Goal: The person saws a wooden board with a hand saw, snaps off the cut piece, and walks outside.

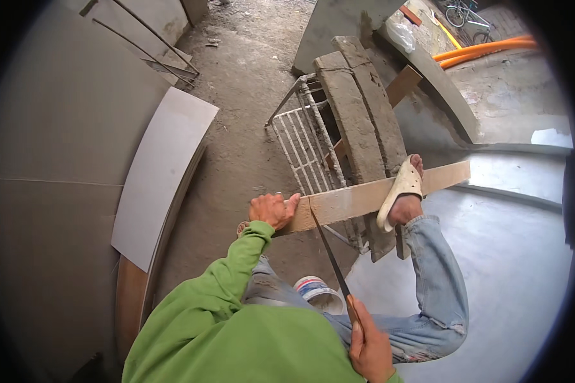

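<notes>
Right hand [369, 348] gripping saw [331, 258], left hand [273, 209] on plank [358, 196]

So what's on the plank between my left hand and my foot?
In the head view, only the saw blade meets the plank there, just right of the left hand. From there to the sandalled foot the wood is bare.

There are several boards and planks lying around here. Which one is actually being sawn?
The pale plank lying crosswise on the stand: the left hand grips its end, a sandalled foot pins it, and the saw in the right hand meets it.
</notes>
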Demonstrator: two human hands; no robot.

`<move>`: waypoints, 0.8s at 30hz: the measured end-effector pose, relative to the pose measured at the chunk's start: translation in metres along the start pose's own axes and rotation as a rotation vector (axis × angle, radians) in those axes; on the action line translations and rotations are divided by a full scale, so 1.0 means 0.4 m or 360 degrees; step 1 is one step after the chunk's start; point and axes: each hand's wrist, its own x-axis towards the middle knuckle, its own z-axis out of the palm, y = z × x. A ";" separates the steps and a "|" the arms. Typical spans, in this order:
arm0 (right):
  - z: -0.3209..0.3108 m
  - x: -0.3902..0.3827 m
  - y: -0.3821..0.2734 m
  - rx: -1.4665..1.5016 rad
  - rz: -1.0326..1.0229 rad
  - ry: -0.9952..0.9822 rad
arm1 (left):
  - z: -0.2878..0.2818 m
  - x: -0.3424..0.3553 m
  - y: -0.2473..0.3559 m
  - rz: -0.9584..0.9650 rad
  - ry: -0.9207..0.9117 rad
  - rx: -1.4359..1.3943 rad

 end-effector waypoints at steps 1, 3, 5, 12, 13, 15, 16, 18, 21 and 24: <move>0.000 -0.007 -0.003 0.0039 0.0118 -0.0068 | 0.012 -0.001 0.003 -0.0005 -0.0005 -0.0009; 0.096 0.166 0.065 -0.0021 -0.0312 0.0143 | 0.025 -0.005 0.006 -0.0050 0.0044 0.0044; 0.243 0.462 0.128 -0.0121 -0.0094 0.0218 | 0.044 -0.010 0.013 0.0040 0.0104 0.0003; 0.232 0.627 0.102 -0.0210 -0.0284 0.0163 | 0.026 -0.024 0.010 -0.0003 0.0028 -0.0025; 0.234 0.631 0.102 -0.0244 -0.0273 0.0153 | 0.028 -0.031 0.017 0.0008 0.0007 -0.0036; 0.227 0.592 0.106 -0.0289 -0.0273 0.0117 | -0.004 -0.031 0.033 -0.0066 -0.0129 -0.0037; 0.228 0.546 0.104 -0.0255 -0.0218 0.0178 | -0.001 -0.039 0.033 -0.0019 -0.0023 -0.0026; 0.217 0.449 0.117 -0.0227 -0.0170 0.0246 | 0.017 -0.048 0.039 -0.0025 -0.0102 -0.0013; 0.122 0.200 0.098 -0.0171 -0.0180 0.0042 | 0.079 -0.065 -0.020 -0.0049 0.0119 -0.0008; 0.013 -0.027 0.028 -0.0044 0.0045 -0.0003 | 0.020 -0.037 0.029 -0.0058 -0.0073 -0.0064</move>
